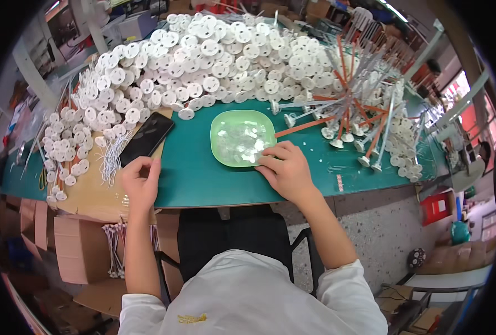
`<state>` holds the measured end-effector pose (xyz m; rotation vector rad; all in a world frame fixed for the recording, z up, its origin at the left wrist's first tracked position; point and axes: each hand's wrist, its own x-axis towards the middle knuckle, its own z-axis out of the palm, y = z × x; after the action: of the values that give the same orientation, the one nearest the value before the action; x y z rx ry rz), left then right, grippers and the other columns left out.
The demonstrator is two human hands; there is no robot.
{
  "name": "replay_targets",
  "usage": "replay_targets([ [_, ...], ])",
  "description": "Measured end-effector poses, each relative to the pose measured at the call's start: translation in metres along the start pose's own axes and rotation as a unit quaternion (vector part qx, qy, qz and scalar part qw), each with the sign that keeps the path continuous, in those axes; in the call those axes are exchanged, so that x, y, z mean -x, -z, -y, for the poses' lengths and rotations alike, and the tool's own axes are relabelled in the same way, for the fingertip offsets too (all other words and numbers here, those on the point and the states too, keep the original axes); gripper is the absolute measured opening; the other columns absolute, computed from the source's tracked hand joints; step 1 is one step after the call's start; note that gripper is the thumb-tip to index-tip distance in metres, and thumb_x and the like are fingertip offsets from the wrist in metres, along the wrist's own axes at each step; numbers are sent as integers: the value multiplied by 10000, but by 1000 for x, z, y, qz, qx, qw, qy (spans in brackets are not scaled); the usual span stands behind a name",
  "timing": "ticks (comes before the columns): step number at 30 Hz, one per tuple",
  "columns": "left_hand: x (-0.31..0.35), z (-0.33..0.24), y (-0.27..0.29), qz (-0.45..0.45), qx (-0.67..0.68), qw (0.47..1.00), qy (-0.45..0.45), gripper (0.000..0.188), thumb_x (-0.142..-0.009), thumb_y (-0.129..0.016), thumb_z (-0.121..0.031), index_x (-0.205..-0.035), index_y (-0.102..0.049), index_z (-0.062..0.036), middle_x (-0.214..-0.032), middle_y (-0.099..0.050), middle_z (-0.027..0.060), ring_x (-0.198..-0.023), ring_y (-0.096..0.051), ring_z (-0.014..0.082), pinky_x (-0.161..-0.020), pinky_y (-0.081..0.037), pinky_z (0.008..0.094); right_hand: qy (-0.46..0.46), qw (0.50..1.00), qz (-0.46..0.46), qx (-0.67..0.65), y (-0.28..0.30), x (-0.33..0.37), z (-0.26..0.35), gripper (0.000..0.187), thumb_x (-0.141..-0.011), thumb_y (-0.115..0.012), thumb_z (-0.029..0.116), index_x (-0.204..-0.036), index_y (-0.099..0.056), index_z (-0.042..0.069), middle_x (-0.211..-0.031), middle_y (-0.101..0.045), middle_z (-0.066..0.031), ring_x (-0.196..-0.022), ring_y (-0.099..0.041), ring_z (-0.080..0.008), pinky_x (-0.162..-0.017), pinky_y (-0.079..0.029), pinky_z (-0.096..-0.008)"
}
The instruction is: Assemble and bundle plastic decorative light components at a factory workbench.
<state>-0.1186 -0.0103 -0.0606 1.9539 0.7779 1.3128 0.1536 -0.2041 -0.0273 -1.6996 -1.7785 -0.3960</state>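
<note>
A light green, rounded-square plate (221,124) lies on the table in front of me, with many small clear or whitish pieces (242,142) in it. My right hand (288,172) is at the plate's lower right rim, fingers curled over the edge and thumb low beside it. My left hand (140,183) hovers at the table's front edge, thumb and forefinger brought together; anything between them is too small to make out. Just beyond it lies a black phone (147,137), beside a bundle of thin white strings (113,159).
A large heap of white round discs (203,61) fills the back of the green table (198,187). At right, orange and clear sticks with white bases (348,117) lie in a tangle. Cardboard (92,195) covers the left part; an open carton (80,251) stands below.
</note>
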Motion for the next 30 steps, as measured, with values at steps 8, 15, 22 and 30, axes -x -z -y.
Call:
replay_targets([
  [8,3,1,3,3,29,999,38,179,-881,-636,-42,-716,-589,11,-632,-553,-24,-574,-477,23,-529,-365,179,-10,999,10,29,12,1,-13,177,-666,-755,115,-828,-684,98,-895,-653,-14,-826,-596,-221,-711,-486,-360],
  [15,1,1,2,-6,26,999,35,194,-872,-647,-43,-696,-585,9,-612,-543,-30,-552,-457,20,-508,-344,183,-49,986,-60,147,44,-4,-50,290,-680,-750,83,-960,-674,82,-883,-627,-89,-839,-594,-266,-726,-505,-367],
  [22,3,4,5,-3,0,1000,8,197,-867,-652,-49,-692,-583,11,-603,-549,-21,-542,-466,26,-504,-349,187,-32,953,-123,274,72,-42,-98,96,-822,-599,65,-900,-651,88,-787,-618,-98,-745,-624,-291,-632,-512,-398],
  [30,-1,1,4,1,10,1000,25,183,-861,-656,-50,-700,-598,13,-603,-559,-17,-538,-473,30,-501,-349,189,-143,955,-209,152,144,-70,-139,187,-890,-600,160,-816,-593,-11,-671,-581,-164,-586,-547,-321,-571,-433,-387],
])
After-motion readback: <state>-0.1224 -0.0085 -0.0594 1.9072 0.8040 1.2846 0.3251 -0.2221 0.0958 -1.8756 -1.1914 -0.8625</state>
